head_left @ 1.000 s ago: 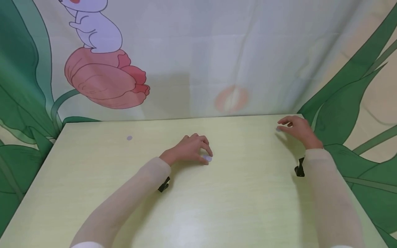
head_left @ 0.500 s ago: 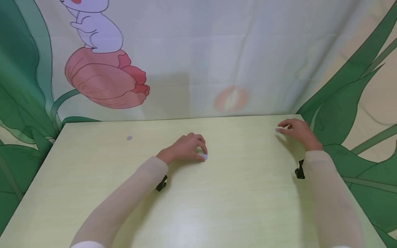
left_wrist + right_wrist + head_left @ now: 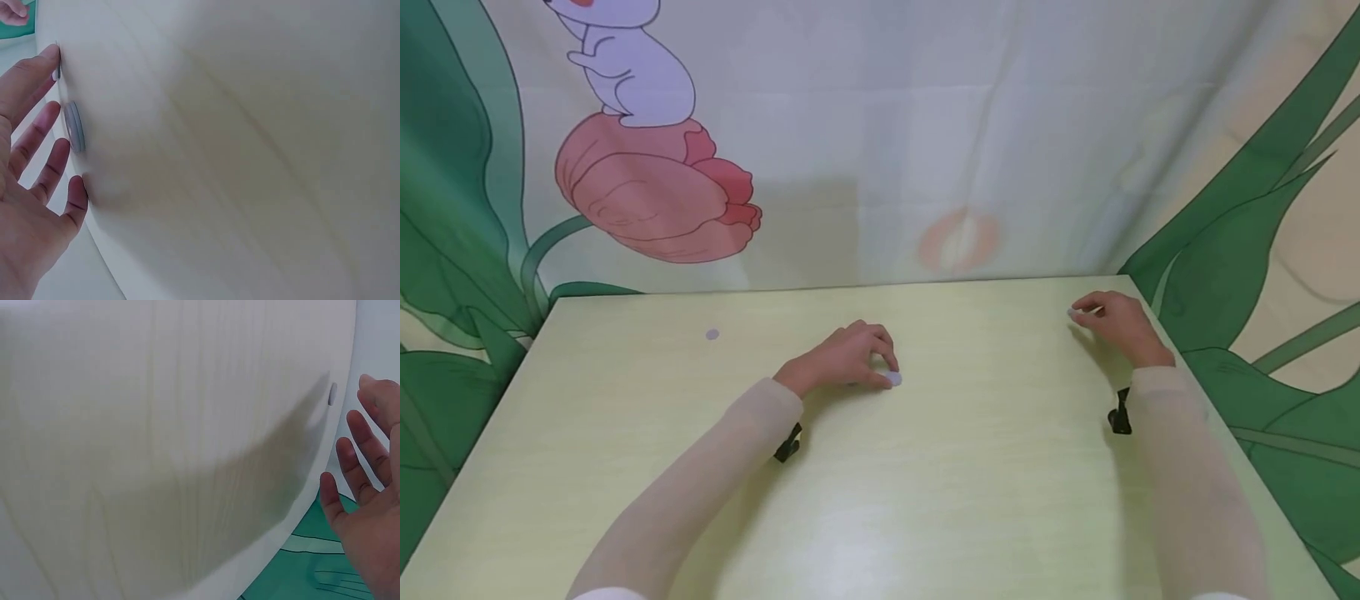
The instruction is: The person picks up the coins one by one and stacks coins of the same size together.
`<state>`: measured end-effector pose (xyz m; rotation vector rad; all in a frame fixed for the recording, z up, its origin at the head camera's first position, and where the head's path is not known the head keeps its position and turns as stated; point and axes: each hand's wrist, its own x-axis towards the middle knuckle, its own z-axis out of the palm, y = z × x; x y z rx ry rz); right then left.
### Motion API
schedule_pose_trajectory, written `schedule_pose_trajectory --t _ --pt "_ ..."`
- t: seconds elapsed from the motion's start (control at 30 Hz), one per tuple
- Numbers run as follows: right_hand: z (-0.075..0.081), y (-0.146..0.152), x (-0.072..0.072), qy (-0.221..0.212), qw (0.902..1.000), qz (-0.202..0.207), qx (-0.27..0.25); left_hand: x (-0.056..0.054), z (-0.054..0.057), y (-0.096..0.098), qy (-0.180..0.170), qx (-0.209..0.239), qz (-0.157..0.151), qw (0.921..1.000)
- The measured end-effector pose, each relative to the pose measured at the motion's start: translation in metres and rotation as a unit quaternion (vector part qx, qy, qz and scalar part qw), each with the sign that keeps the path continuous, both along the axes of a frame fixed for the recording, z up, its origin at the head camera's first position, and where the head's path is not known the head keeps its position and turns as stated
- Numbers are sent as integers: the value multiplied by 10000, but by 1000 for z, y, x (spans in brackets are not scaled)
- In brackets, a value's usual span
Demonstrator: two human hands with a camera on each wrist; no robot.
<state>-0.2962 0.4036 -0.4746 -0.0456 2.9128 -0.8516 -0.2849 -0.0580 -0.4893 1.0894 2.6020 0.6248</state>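
Note:
In the head view my left hand [image 3: 846, 357] is at the middle of the table and pinches a small pale disc [image 3: 892, 379] between thumb and index finger. The left wrist view shows that disc edge-on at the fingertips [image 3: 52, 51]. Close to the middle fingertip there, two layered grey discs [image 3: 74, 127] are at the table surface, mostly hidden under the hand in the head view. My right hand [image 3: 1116, 321] hovers near the far right corner, its fingers loosely bent. Another small disc [image 3: 332, 394] lies on the table just off its fingertips [image 3: 367, 380].
A lilac disc [image 3: 712, 334] lies flat at the far left of the pale wooden table [image 3: 962, 467]. A printed cloth backdrop [image 3: 895, 142] hangs directly behind the table's far edge. Black wrist mounts [image 3: 787, 444] hang below both sleeves.
My left thumb and index finger have drawn together on the pale disc, which has shifted slightly left with the hand. The right fingertips have come closer together beside their disc.

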Motion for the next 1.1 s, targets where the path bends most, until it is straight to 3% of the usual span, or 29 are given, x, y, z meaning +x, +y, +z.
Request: schedule_pose_trajectory --t 0.27,0.53,1.1 --pt "-9 6 -4 35 9997 -221 -52 -1 1 -2 -45 112 -55 9999" --pt "-7 -1 -2 -21 9998 -169 -138 0 3 -2 -62 3 11 10000" --pt "-13 -5 -1 50 9974 -710 -132 1 1 -2 -53 43 44 10000"
